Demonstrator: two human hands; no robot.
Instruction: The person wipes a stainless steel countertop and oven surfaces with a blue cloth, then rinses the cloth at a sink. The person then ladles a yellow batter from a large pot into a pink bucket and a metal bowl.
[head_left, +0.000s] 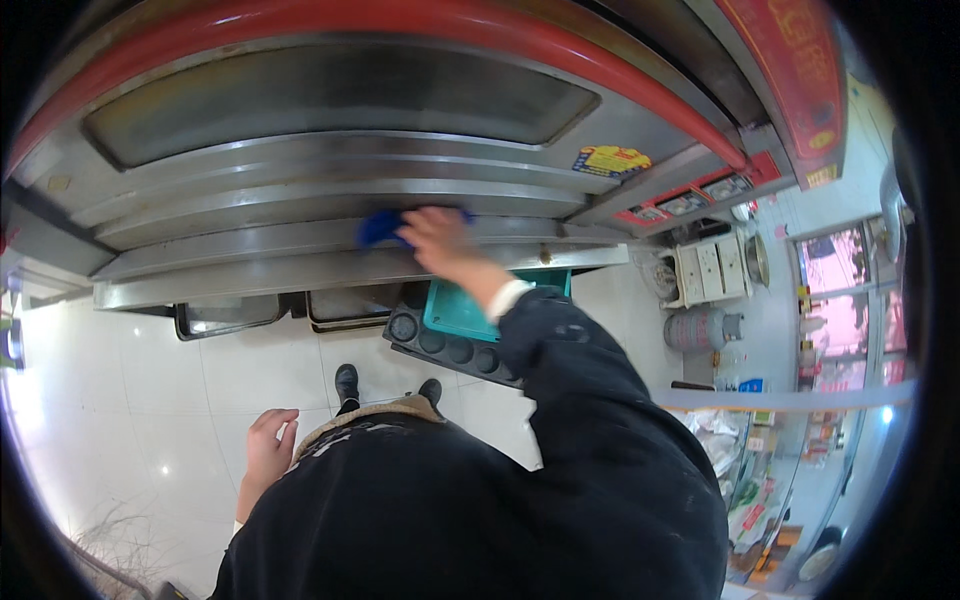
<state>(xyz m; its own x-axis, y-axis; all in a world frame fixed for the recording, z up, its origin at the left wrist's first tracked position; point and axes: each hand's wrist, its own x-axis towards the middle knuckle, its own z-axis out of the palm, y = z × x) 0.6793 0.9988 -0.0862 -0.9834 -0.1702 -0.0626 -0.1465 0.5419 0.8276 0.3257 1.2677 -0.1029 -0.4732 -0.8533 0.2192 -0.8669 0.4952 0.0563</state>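
Note:
My right hand (437, 238) presses a blue cloth (381, 228) against the lower metal ledge of a large steel oven (337, 165), below its door. The hand and the cloth are slightly blurred, and the hand hides part of the cloth. My left hand (271, 444) hangs at my left side with nothing in it, its fingers loosely bent and apart. Above the cloth is the oven door's long window (337, 97), with a thick red handle bar (390, 16) across the top.
Under the ledge are dark baking trays (232, 315), a muffin pan (460, 349) and a teal plastic tray (457, 319). A gas cylinder (694, 331) and a white drawer unit (709, 270) stand at the right. A glass-sided case (780, 480) is at the lower right, dry twigs (120, 540) at the lower left.

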